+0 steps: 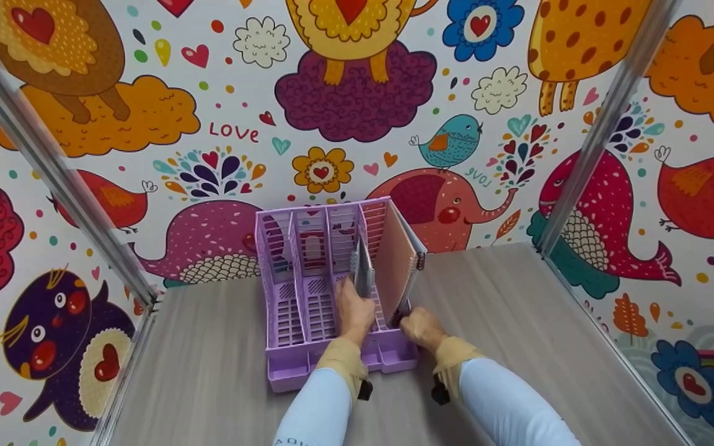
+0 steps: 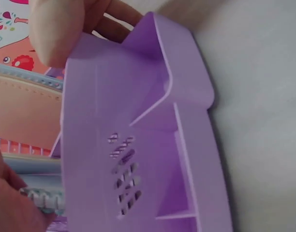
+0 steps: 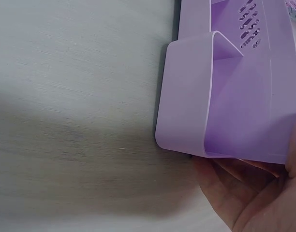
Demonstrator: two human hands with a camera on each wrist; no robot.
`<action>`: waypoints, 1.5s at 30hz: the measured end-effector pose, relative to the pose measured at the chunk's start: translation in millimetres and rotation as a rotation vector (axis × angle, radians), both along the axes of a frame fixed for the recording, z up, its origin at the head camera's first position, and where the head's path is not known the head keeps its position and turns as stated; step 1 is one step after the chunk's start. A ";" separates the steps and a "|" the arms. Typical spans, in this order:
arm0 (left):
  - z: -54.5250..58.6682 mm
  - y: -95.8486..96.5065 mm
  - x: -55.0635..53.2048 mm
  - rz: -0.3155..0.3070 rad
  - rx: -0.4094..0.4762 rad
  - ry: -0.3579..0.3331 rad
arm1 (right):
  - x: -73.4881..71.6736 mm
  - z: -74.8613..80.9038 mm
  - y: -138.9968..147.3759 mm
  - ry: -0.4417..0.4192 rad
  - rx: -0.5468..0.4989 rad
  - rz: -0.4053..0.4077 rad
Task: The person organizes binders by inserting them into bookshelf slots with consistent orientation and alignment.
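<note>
A purple desktop file rack (image 1: 282, 359) with upright dividers stands on the table against the back wall. My left hand (image 1: 355, 313) grips a thin spiral notebook (image 1: 364, 272) standing in one of the rack's middle slots; its coil shows beside the fingers in the left wrist view, where the spiral binding (image 2: 44, 199) faces the rack's front. My right hand (image 1: 424, 328) holds the rack's front right corner, fingers round the outside of the side wall (image 3: 254, 145) in the right wrist view. Beige-covered notebooks (image 1: 397, 260) stand upright in the rightmost slot, leaning slightly right.
Small open bins (image 1: 289, 370) run along the rack's front. The two slots at the left show bare gridded floors (image 1: 320, 316). Patterned panels with metal corner posts (image 1: 605, 130) enclose the wooden-looking table (image 1: 208, 371) at the back and both sides.
</note>
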State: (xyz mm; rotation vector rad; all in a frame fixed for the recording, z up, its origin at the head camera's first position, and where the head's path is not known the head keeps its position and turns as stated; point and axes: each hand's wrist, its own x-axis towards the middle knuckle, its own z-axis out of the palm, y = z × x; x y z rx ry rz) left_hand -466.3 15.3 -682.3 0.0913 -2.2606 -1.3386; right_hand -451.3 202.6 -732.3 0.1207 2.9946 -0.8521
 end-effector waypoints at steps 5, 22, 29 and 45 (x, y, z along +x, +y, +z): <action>59.3 -3.5 46.4 0.038 0.063 0.063 | -1.7 -2.0 1.4 0.001 0.001 0.010; 67.0 -10.7 40.4 -0.160 -0.039 -0.146 | 1.8 3.6 1.1 -0.038 -0.010 -0.002; 3.6 -9.4 -5.4 -0.221 -0.265 -0.459 | 4.6 7.2 -0.6 -0.026 -0.026 -0.009; -16.7 -7.9 -11.3 -0.132 -0.284 -0.429 | 5.6 5.3 -0.7 -0.018 -0.001 0.017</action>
